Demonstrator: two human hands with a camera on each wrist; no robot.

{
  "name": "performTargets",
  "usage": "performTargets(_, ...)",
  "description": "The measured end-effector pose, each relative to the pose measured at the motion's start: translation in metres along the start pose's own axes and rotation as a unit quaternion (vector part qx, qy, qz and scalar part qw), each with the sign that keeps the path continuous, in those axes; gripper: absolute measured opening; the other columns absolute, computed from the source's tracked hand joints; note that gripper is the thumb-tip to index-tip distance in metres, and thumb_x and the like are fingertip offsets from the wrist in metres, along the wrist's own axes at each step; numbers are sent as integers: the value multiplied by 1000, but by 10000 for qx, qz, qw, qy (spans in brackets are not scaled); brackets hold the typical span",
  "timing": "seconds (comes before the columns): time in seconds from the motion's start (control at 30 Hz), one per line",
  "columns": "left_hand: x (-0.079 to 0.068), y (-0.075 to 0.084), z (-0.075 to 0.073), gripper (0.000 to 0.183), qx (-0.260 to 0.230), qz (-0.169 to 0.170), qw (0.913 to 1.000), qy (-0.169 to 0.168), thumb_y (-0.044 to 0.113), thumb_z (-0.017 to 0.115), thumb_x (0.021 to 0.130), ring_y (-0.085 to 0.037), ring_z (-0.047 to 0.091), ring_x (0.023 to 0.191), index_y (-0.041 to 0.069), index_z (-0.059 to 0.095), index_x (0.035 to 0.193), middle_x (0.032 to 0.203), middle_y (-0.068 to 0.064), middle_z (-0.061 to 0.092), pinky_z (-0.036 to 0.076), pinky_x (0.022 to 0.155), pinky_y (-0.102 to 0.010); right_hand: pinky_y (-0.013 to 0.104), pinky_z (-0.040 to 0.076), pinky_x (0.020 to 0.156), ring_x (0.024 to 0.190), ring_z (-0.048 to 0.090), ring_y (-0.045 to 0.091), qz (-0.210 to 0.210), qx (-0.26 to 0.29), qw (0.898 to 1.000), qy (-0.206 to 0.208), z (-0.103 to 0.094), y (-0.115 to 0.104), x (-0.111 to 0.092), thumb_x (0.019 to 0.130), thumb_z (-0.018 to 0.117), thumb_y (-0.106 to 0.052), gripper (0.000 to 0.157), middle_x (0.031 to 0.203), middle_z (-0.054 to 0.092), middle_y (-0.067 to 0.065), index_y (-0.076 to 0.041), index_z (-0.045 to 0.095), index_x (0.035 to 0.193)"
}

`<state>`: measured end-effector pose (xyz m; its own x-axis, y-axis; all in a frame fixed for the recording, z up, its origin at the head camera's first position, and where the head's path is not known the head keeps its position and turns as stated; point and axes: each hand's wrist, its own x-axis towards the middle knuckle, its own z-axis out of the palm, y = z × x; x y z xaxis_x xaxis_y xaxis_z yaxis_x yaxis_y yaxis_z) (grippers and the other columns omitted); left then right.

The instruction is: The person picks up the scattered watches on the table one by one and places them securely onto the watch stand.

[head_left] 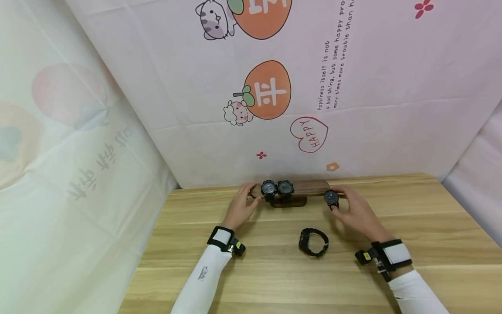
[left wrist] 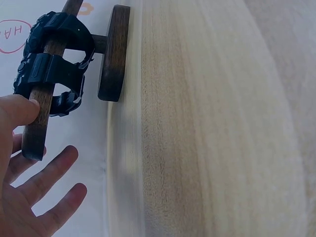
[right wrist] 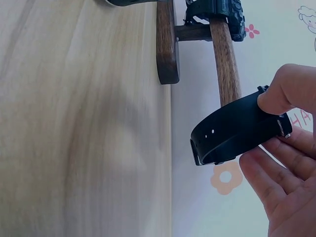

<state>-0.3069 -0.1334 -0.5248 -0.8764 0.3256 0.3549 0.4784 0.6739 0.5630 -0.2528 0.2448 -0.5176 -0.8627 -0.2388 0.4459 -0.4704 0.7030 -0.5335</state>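
A dark wooden watch stand with a horizontal bar stands at the back of the table. My left hand grips the bar's left end, thumb on one side, the other fingers spread beyond it in the left wrist view. Two black watches, one grey-dialled and one darker, hang side by side round the bar near that hand. At the bar's right end, my right hand pinches another black watch between thumb and fingers. Its strap is closed in a loop, and the bar's tip meets the loop in the right wrist view.
Another black watch lies on its side on the wooden table, in front of the stand, its strap looped. A printed white cloth hangs right behind the table's back edge. More cloth hangs along the left side.
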Motion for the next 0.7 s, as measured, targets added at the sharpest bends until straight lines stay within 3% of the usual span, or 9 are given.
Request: performTargets(0.7,1,-1,0,57,66,-64,10000,-3,36,58,96,-19,47,124,22,37,147,145,-2,43,49,97,-37,58,45,96,114,52,39,15,84,9999,141,0,11,8,77,73,-3,64,128,52,21,1,44,134)
